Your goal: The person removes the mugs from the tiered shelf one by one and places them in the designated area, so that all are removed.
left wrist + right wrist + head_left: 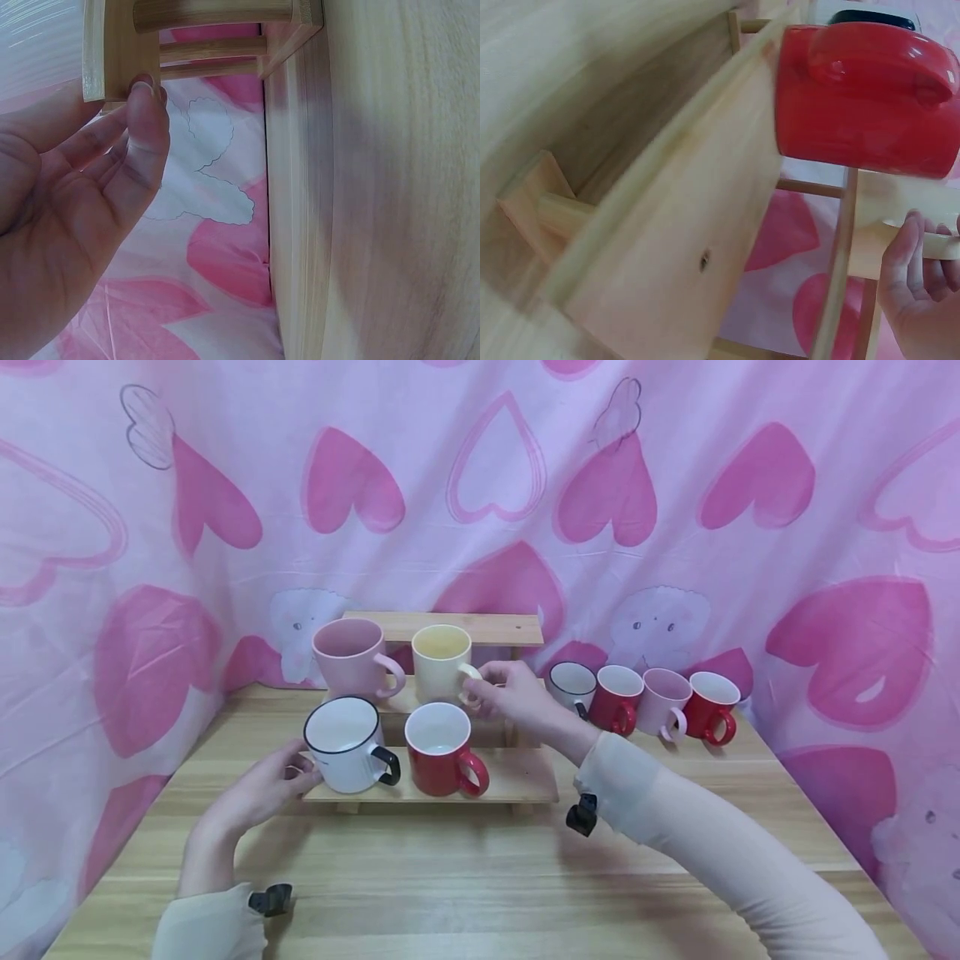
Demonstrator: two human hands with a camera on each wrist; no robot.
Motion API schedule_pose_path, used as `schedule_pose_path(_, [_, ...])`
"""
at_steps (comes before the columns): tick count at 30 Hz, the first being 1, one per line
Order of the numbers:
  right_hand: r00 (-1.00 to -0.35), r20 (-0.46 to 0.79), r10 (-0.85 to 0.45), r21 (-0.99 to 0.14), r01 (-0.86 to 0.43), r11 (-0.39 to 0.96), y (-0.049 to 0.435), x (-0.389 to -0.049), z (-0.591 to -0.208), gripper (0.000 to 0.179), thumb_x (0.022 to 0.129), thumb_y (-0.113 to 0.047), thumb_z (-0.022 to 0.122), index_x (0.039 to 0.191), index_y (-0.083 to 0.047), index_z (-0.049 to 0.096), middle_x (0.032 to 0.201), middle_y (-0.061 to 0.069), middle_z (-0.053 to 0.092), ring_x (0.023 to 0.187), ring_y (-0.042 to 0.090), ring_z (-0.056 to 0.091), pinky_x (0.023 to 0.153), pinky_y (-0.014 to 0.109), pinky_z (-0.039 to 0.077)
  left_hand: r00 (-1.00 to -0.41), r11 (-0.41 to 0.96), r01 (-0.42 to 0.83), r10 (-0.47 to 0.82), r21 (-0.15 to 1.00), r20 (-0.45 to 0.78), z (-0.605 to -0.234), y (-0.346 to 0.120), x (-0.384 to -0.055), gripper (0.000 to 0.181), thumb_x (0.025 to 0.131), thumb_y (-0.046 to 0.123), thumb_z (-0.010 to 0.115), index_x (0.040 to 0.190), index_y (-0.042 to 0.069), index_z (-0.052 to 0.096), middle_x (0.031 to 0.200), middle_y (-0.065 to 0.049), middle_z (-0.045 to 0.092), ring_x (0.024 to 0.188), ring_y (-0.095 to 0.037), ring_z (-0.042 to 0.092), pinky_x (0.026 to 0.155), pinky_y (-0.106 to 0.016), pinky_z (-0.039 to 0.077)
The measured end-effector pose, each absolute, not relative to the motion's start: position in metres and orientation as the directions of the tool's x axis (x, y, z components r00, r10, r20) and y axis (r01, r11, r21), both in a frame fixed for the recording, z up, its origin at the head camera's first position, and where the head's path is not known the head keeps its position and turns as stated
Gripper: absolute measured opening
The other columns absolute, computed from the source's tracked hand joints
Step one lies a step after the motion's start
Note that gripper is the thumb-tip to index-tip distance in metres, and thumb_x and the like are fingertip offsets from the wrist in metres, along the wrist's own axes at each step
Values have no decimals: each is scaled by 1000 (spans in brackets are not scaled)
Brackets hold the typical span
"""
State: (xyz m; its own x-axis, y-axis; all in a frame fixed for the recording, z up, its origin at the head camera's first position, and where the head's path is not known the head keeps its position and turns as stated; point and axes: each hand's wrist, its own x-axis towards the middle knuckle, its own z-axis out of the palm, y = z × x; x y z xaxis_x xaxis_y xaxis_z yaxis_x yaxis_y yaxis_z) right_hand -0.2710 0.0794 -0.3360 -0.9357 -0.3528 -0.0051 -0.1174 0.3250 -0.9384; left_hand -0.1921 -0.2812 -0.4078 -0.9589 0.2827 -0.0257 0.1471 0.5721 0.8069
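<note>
A stepped wooden rack (517,774) carries mugs on two of its steps. On the middle step, my right hand (517,693) pinches the handle of a cream mug (430,681); the right wrist view shows fingers at this handle (941,246). To its left is a pink mug (345,664). The lowest step bears a white mug with a black rim (341,768) and a red mug (431,768). My left hand (258,789) grips the left end of that step, beside the white mug. In the left wrist view, thumb and fingers hold the board (131,56).
Right of the rack, a row stands on the wooden table (450,877): a small black-rimmed white mug (564,695), a red mug (609,708), a pink mug (660,710) and another red mug (701,706). A pink heart-patterned curtain (420,560) hangs behind and at both sides.
</note>
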Motion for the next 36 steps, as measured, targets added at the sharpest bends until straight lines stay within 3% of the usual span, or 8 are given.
schedule_pose_path(11, [-959,27,-282,-892,-151,426,87,-265,-318,25,95,-32,66,103,-8,70,91,13,68,75,29,65,72,41,59,-958,555,163,288,816,-5,-406,-278,-193,42,95,9,62,132,-2,45,97,-15,58,85,-24,58,67,-43,56])
schedule_pose_path(24, [-964,128,-233,-909,-208,361,114,-244,-307,27,92,-31,70,103,-7,72,94,18,69,80,38,69,71,39,59,-963,562,149,271,813,-11,-406,-280,-188,41,95,9,63,131,-1,45,97,-14,57,87,-25,58,68,-42,56])
schedule_pose_path(29, [-970,166,-177,-896,-224,384,132,-232,-313,25,92,-29,70,103,-7,72,91,17,70,74,30,70,69,39,59,-961,554,139,276,821,-23,-405,-281,-188,41,96,11,63,132,0,46,98,-15,57,89,-26,57,69,-42,56])
schedule_pose_path(32, [-977,163,-135,-888,-204,412,144,-225,-316,26,92,-34,69,102,-10,71,85,12,70,72,24,69,59,35,57,-960,560,141,278,816,-26,-406,-281,-188,40,96,12,63,131,1,46,100,-15,58,91,-26,57,70,-42,56])
schedule_pose_path(36, [-977,199,-82,-882,-215,419,163,-216,-321,32,92,-39,68,105,-10,71,80,11,70,73,24,69,56,33,55,-960,561,139,280,816,-28,-407,-280,-189,40,96,11,62,130,0,46,100,-15,58,92,-27,57,70,-42,56])
